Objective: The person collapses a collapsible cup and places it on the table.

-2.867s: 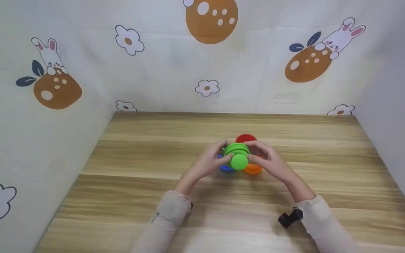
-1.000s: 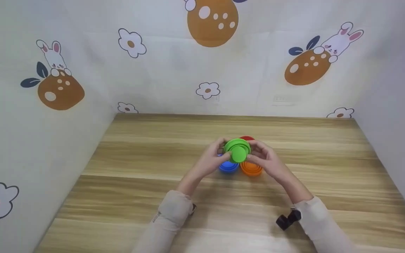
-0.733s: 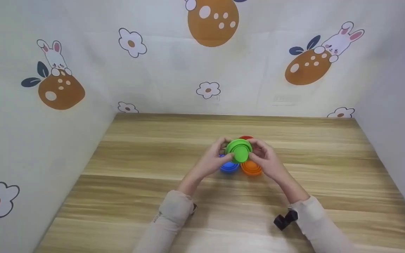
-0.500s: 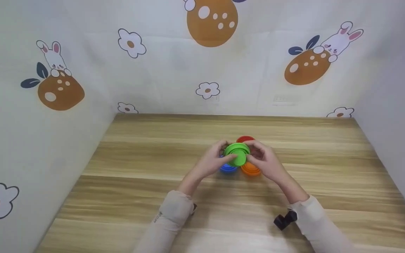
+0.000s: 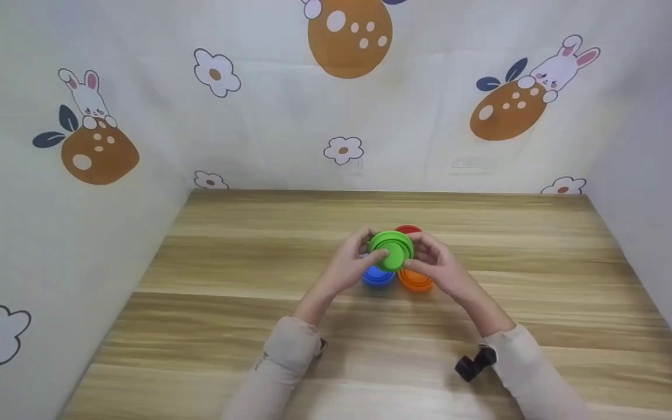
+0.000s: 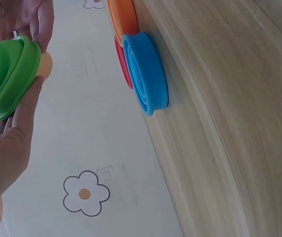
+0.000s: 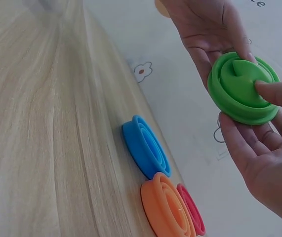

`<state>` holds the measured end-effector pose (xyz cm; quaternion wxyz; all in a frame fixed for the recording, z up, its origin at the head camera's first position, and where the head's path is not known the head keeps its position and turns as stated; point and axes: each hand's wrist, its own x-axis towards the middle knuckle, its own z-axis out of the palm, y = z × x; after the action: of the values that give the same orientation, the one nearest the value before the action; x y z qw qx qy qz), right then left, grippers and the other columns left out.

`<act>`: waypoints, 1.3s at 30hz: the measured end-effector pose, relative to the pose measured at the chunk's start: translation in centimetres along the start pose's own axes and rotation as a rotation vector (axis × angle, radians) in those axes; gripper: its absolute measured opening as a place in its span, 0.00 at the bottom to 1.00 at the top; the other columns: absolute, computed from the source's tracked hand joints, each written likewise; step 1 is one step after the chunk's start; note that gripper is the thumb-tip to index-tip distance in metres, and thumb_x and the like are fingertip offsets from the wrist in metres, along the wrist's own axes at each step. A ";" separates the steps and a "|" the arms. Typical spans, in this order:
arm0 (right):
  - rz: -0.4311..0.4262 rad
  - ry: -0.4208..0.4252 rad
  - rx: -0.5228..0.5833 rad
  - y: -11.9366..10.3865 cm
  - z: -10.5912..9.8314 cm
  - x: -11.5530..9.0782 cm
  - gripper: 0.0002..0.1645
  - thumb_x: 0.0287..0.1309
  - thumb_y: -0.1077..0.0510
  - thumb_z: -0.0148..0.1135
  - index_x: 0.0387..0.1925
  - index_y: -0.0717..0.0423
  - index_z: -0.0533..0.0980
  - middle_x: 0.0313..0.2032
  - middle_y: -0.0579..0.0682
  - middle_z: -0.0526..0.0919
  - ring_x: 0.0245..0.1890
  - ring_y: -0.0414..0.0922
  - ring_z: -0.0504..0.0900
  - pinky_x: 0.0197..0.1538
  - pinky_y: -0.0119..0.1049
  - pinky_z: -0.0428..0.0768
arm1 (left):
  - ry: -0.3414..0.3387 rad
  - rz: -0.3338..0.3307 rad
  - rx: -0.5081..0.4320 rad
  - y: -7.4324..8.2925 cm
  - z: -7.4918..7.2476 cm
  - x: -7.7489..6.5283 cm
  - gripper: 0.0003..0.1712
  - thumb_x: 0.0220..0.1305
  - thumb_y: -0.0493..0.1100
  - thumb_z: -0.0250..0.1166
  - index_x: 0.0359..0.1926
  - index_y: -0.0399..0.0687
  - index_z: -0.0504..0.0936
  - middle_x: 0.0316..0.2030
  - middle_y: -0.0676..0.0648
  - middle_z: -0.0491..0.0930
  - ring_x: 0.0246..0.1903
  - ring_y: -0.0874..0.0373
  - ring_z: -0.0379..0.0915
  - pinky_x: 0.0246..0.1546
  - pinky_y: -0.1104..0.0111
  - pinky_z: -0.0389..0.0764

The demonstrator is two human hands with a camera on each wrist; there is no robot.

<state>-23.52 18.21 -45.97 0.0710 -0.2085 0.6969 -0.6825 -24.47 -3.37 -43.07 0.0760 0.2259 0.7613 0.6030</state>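
Note:
A green collapsible silicone cup (image 5: 392,252) is held above the table between both hands, with its ridged rings partly folded in. The left hand (image 5: 350,259) grips its left side, thumb on the small round base. From the opposite side, the right hand (image 5: 444,265) grips it, its thumb near the base's edge. In the right wrist view the base of the green cup (image 7: 244,89) looks dented inward. Below it on the table sit flattened cups of the same ringed kind: blue (image 5: 378,276), orange (image 5: 416,280) and red (image 5: 409,229), the red one partly hidden.
The wood-grain table (image 5: 242,245) is bounded by pale printed cloth walls (image 5: 277,116) at the back and both sides. A black wrist-worn device (image 5: 476,364) sticks out from the right sleeve (image 5: 522,356).
The green cup's base has been pushed in, so it stands out less than before. Both hands keep their grip and shift slightly up and down. The other cups stay put.

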 end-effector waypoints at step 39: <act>0.001 0.058 0.046 -0.2 0.6 -0.2 0.35 0.62 0.69 0.59 0.69 0.71 0.60 0.51 0.34 0.82 0.51 0.35 0.82 0.55 0.28 0.82 | 0.060 -0.027 0.040 0.1 0.2 0.1 0.18 0.67 0.36 0.64 0.55 0.35 0.74 0.51 0.38 0.80 0.54 0.49 0.78 0.57 0.58 0.80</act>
<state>-23.06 17.74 -45.83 0.0559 -0.1868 0.6827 -0.7042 -24.41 -3.13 -43.04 0.0568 0.1990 0.7781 0.5931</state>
